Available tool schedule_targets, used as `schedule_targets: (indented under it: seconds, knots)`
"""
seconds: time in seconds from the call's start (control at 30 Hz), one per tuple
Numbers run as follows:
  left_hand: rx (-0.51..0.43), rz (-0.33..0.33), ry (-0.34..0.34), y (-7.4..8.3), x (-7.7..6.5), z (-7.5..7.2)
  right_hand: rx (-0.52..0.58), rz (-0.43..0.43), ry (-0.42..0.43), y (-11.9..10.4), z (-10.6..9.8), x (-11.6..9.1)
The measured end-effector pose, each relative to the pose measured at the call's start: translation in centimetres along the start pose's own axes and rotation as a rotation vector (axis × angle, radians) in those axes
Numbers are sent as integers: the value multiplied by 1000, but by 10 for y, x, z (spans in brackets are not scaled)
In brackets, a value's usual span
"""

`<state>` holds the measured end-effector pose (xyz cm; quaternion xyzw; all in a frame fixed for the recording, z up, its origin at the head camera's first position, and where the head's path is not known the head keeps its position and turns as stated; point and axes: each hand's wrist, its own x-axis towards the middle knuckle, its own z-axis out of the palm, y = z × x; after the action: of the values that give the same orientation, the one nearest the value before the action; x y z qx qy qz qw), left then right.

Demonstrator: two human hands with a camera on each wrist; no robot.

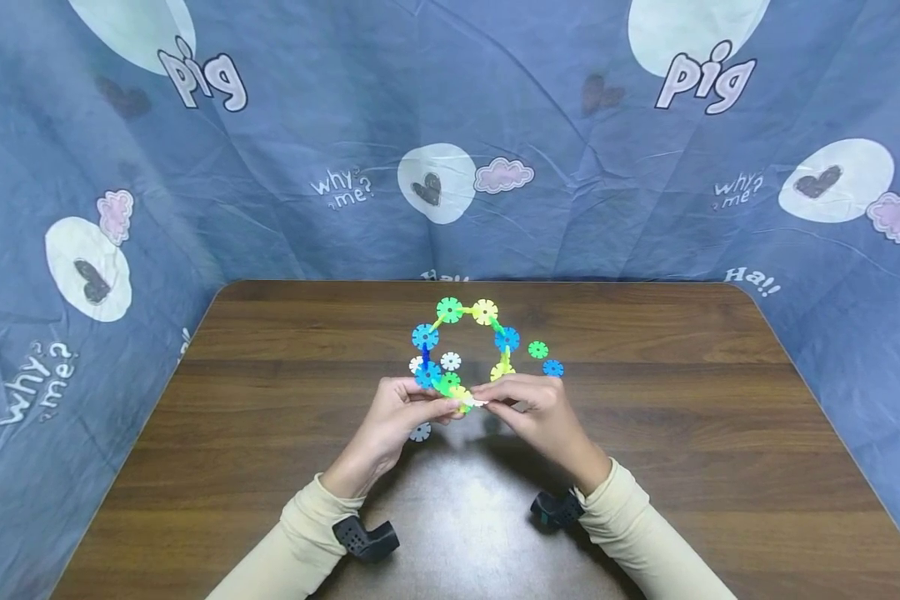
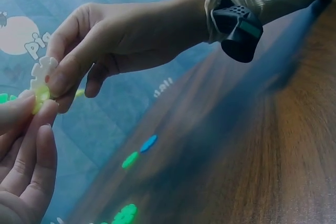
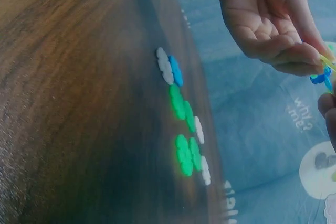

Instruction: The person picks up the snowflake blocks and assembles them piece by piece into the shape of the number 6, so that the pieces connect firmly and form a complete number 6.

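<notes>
A ring of notched interlocking plastic discs point(image 1: 449, 310), in blue, green and yellow, is held up over the table in the head view. My left hand point(image 1: 390, 421) pinches the ring's near end at a yellow disc point(image 2: 42, 96) between thumb and fingers. From the other side, my right hand point(image 1: 540, 410) pinches a white disc point(image 2: 43, 71) between thumb and forefinger. The white disc's edge meets the yellow one at the fingertips, which partly cover both. The ring's right side runs down behind the right hand, at a yellow disc point(image 1: 502, 372).
Loose discs lie on the wooden table point(image 1: 232, 433): a green disc point(image 1: 537, 350) and a blue disc point(image 1: 552, 367) on the right, a pale disc point(image 1: 420, 432) by the left hand. More green discs point(image 3: 184, 155) and white ones lie beneath the ring. A blue cloth point(image 1: 270, 167) hangs behind.
</notes>
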<state>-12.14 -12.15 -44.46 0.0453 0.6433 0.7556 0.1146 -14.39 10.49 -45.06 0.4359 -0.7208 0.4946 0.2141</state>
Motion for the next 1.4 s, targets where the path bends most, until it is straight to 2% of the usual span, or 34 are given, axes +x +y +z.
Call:
schedule_targets:
  seconds: [0.17,0.33,0.43,0.5,0.57,0.63,0.77,0.83,0.9,1.0,1.07,1.2,1.33,1.4]
  knots:
    - [14,3,-11,2,-1,-1,-8,-12,16,0,3,0]
    - [9,14,29,4,-1,2,-51,-10,51,-3,2,4]
    - [-6,31,69,6,-1,2,-78,-4,121,-2,0,4]
    - [-20,46,93,8,0,1,-95,14,166,1,-1,2]
    - [-24,62,108,10,0,-1,-106,68,162,5,-2,-1]
    - [-31,69,111,12,0,-2,-122,177,71,10,0,-3]
    - [-34,61,107,12,0,-4,-224,473,-236,20,12,1]
    - [-31,48,110,12,0,-5,-285,583,-356,23,20,6]
    - [-31,38,118,11,-1,-5,-332,644,-417,26,28,10]
    - [-31,27,127,12,-2,-5,-348,706,-444,28,35,14]
    - [-34,27,134,12,-2,-5,-321,743,-444,29,37,16]
    - [-25,28,140,12,-1,-5,-175,798,-431,30,34,15]
    - [-27,29,138,10,1,-5,16,789,-402,29,16,12]
    - [-33,31,133,10,1,-5,93,789,-360,26,1,11]
